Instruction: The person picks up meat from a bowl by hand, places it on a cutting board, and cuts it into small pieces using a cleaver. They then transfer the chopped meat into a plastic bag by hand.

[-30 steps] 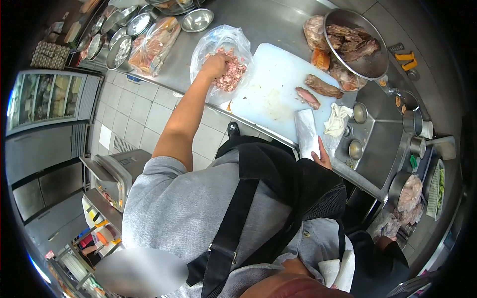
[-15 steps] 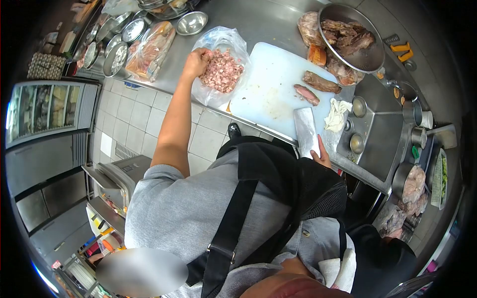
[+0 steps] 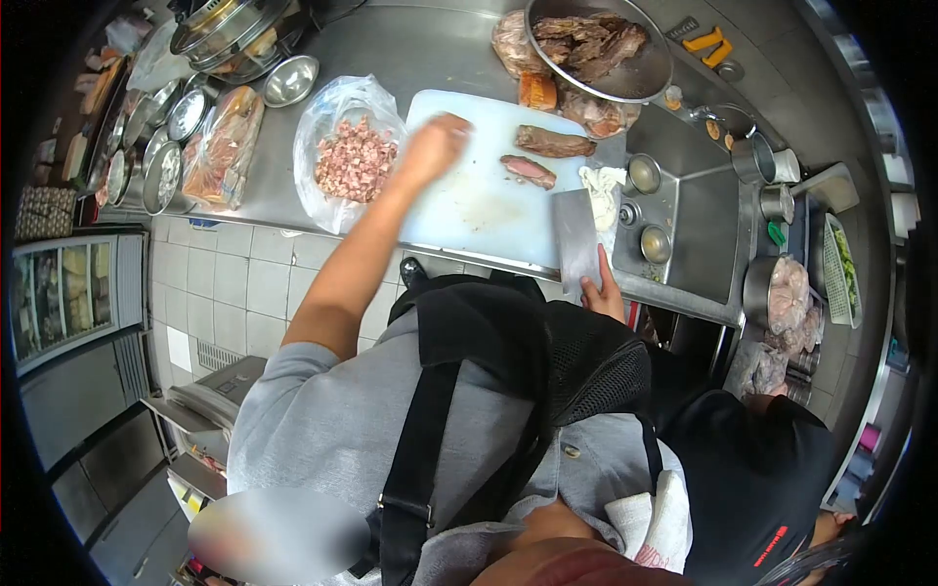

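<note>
Holding cleaver (image 3: 575,232) in right hand (image 3: 604,293), one finger extended; reaching over board (image 3: 508,217) beside diced meat (image 3: 354,161) with left hand (image 3: 436,151), too blurred to tell finger pose.

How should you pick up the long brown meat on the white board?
I'd pinch the long brown meat around its middle from above, thumb and fingers on its two long sides. It lies flat and narrow, its top uncovered. The pink cut piece lies close by on the near side, so go gently.
</note>
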